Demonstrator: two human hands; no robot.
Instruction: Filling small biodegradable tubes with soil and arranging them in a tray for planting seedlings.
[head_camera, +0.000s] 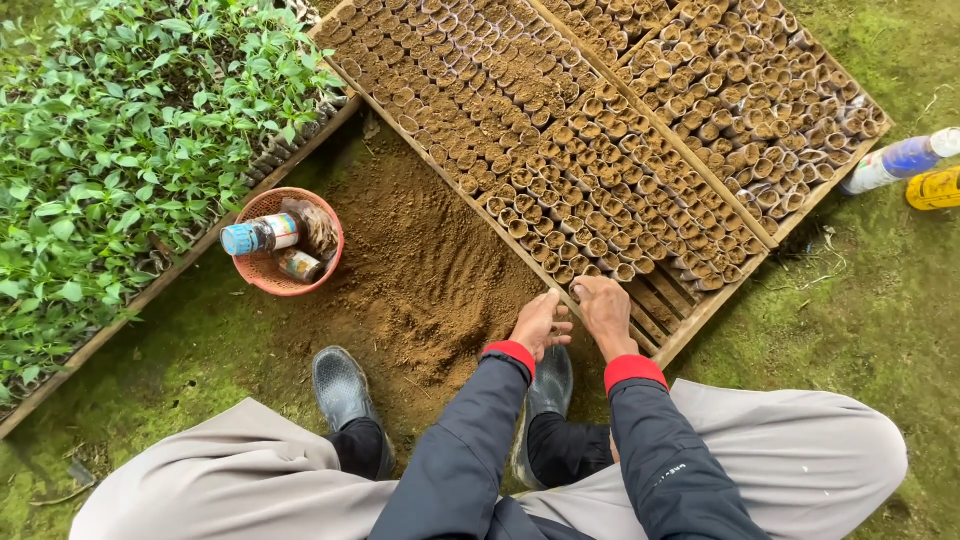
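Nearly full, by the look of it: wooden tray (700, 310) packed with soil-filled paper pots (560, 150), only a small strip of bare slats (655, 305) left at the lower corner, centre of frame. Left hand (540, 322) curled loosely, fingers together, at the tray edge over the loose soil (420, 270); right hand (606, 312) just beside it, fingers bent down at the last row, grip not clear. Left of centre, a reddish basket (262, 272) holding a blue-capped bottle (262, 235) and a small jar (298, 265). Upper left, a tray of green seedlings (120, 150).
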